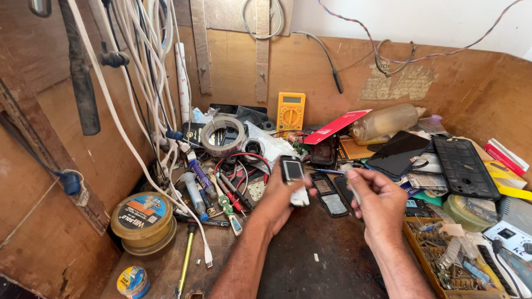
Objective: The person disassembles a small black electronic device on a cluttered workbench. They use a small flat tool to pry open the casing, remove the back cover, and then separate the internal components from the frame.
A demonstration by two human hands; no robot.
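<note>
My left hand holds a small black mobile phone upright over the workbench, with a white piece under its thumb. My right hand is just to the right, fingers pinched on a thin pale tool or part that points toward the phone. Between and behind the hands lies a dismantled phone shell on the dark bench top.
A yellow multimeter leans on the back wall beside a tape roll. Screwdrivers and probes lie at left, tins at front left. Phone covers, a bottle and a parts tray crowd the right. White cables hang at left.
</note>
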